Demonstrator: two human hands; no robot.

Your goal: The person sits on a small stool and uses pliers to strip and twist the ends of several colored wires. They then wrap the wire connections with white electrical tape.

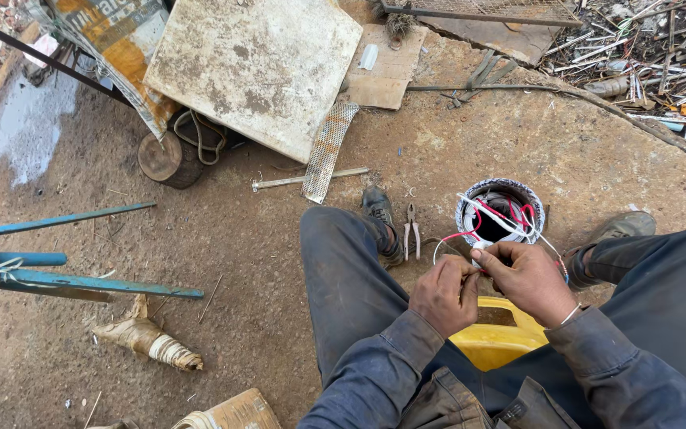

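Note:
I sit on a yellow stool (495,343) with a round motor stator (500,209) on the ground between my feet. White and red wires (492,216) rise from its open top toward me. My left hand (444,294) and my right hand (527,280) meet just in front of the stator, both pinching the ends of these wires where they join. Whether the wire ends are twisted together is hidden by my fingers.
Pliers (412,229) lie by my left shoe. Farther off are a metal rod (309,179), a strip of perforated mesh (327,149), a worn white slab (257,65), a wooden log (167,159), a blue metal frame (65,274) at left, a wrapped bundle (149,340), and scrap sticks (651,56).

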